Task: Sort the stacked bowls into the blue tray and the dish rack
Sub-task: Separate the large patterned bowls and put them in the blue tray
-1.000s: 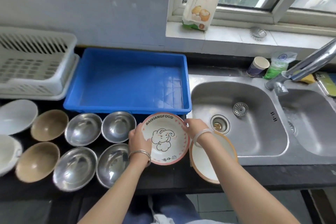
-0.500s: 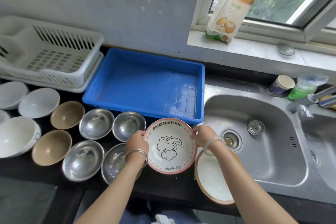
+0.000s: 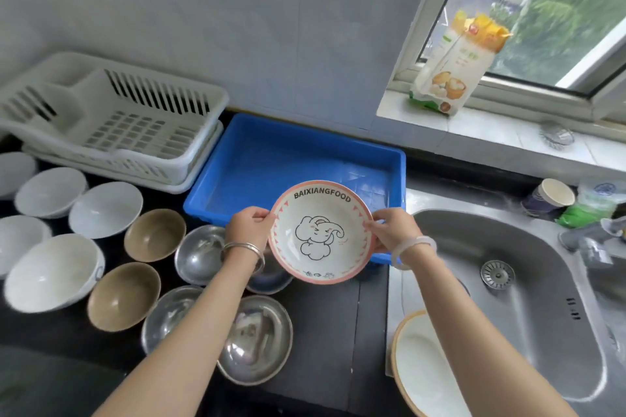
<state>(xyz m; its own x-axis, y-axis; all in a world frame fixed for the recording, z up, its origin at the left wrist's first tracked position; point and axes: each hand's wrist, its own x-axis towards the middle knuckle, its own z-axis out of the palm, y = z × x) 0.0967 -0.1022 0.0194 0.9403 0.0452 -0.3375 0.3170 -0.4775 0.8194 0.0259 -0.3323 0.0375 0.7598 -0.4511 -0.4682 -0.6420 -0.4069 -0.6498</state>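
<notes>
Two hands, the left hand [image 3: 249, 225] and the right hand [image 3: 393, 230], hold the elephant bowl [image 3: 320, 232] over the near edge of the blue tray [image 3: 271, 159].
Each hand pinches the bowl's pink rim. The bowl is round, smooth and shiny, and it hides part of the plastic tray. The white slotted dish rack [image 3: 135, 125] sits left of the tray. Shiny steel bowls [image 3: 200, 254], brown bowls [image 3: 154, 235] and white bowls [image 3: 105, 208] sit on the dark tabletop [image 3: 321, 332]. The left arm covers some of the steel bowls.

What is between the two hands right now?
In the head view, the pink-rimmed elephant bowl: the left hand and right hand grip opposite sides of its rim, and it hides part of the blue tray.
</notes>
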